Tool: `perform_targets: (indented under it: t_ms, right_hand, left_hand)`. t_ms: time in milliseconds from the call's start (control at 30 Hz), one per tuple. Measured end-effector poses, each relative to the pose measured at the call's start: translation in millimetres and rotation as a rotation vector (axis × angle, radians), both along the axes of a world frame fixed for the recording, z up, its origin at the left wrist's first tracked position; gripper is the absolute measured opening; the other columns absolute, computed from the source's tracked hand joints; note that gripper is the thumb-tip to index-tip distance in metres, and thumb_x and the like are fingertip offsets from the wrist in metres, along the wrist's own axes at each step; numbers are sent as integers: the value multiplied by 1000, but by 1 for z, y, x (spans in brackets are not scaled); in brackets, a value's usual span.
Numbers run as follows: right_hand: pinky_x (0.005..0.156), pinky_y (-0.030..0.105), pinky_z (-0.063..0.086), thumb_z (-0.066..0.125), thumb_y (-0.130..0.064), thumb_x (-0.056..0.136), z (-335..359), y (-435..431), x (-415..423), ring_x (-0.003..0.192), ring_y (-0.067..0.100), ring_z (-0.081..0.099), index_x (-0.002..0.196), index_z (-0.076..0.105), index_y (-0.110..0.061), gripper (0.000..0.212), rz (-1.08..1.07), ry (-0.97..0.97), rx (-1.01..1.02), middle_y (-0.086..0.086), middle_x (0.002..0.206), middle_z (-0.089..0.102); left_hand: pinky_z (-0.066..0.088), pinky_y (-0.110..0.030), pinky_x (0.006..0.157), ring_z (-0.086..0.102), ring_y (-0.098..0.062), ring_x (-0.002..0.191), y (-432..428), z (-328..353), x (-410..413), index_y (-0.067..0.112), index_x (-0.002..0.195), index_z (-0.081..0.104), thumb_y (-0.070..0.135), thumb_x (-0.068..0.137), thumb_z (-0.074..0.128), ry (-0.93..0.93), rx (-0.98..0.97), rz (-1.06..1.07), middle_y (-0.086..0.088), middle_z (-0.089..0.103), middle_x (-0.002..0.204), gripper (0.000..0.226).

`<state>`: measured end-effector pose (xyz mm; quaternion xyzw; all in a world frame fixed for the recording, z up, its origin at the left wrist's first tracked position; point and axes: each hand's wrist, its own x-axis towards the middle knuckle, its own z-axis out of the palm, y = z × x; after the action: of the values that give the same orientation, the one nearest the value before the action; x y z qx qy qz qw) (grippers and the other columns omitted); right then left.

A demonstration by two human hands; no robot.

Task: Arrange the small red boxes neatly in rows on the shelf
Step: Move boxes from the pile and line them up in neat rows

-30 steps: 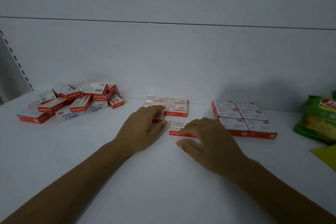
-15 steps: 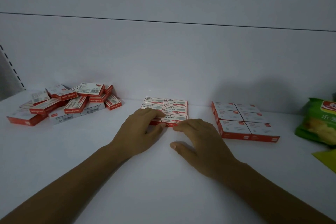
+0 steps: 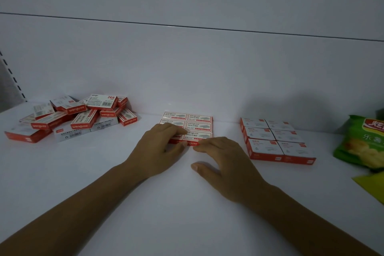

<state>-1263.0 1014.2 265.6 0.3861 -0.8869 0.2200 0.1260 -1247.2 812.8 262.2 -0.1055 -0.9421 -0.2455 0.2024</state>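
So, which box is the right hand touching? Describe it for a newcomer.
On the white shelf, find the middle block of red boxes, between the messy pile at left and the tidy block at right. It is that block's front right box, the only one the right hand touches at its front edge.

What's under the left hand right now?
The left hand lies over the front-left box of the middle block; only its red front edge shows. Its printed top is covered, so alignment there cannot be checked.
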Motion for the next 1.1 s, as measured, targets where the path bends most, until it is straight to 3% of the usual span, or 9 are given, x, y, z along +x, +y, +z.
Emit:
perform_targets:
  t_ms: [167, 367, 467, 533, 600, 767, 967, 1100]
  right_hand:
    - [97, 21, 30, 49, -50, 85, -1, 2, 6, 114, 12, 53, 119, 60, -20, 47, -5, 39, -6, -3, 122, 61]
    - [91, 24, 38, 48, -48, 85, 0, 5, 11, 106, 15, 59, 118, 60, -19, 46, -58, 104, 13, -1, 117, 64]
    - [82, 24, 39, 51, -46, 84, 5, 2, 13, 96, 14, 62, 112, 62, -20, 40, -127, 166, 30, -2, 109, 67]
    - [78, 25, 41, 46, -49, 84, 8, 1, 16, 90, 14, 64, 109, 63, -21, 41, -141, 213, 61, -2, 104, 68]
    - [76, 26, 43, 43, -50, 84, 11, -4, 19, 86, 14, 65, 107, 64, -21, 43, -143, 276, 108, -2, 101, 69]
    - [82, 29, 46, 46, -47, 85, 31, -51, 26, 92, 19, 65, 108, 64, -17, 42, -120, 380, 56, 2, 103, 69]
    - [84, 35, 49, 46, -46, 85, 28, -126, 39, 91, 18, 65, 106, 64, -21, 38, -91, 335, 57, -2, 101, 69]
    - [83, 36, 49, 47, -48, 85, 33, -181, 37, 93, 16, 63, 109, 62, -22, 39, -97, 269, -2, -3, 104, 67]
  left_hand:
    - [44, -25, 86, 54, -13, 103, 2, -1, 2, 18, 116, 61, 47, 84, 45, -6, 1, 3, 3, 62, 116, 45]
    - [49, -36, 85, 57, -12, 99, 7, 2, 3, 19, 112, 63, 44, 83, 49, -33, 178, 17, 4, 64, 110, 41]
    - [47, -32, 87, 57, -11, 100, 7, 4, 1, 19, 116, 59, 38, 88, 54, -38, 226, 0, 5, 63, 113, 34]
    - [42, -20, 89, 52, -7, 105, 7, 6, 2, 18, 126, 52, 31, 92, 55, -49, 250, -4, 9, 56, 119, 37]
    - [38, -18, 92, 47, -9, 113, 3, 5, 6, 17, 133, 45, 28, 92, 55, -31, 256, -20, 6, 51, 126, 43]
    - [35, -27, 104, 44, -13, 125, -41, 8, 27, 19, 137, 41, 39, 89, 53, 144, -18, -244, 3, 49, 138, 54]
    - [30, -34, 107, 38, -13, 131, -150, 14, 51, 27, 141, 34, 47, 94, 41, 221, -287, -206, 5, 43, 143, 51]
    - [37, -38, 103, 43, -16, 127, -211, 12, 60, 24, 136, 41, 45, 93, 44, 292, -308, -192, 3, 48, 138, 47]
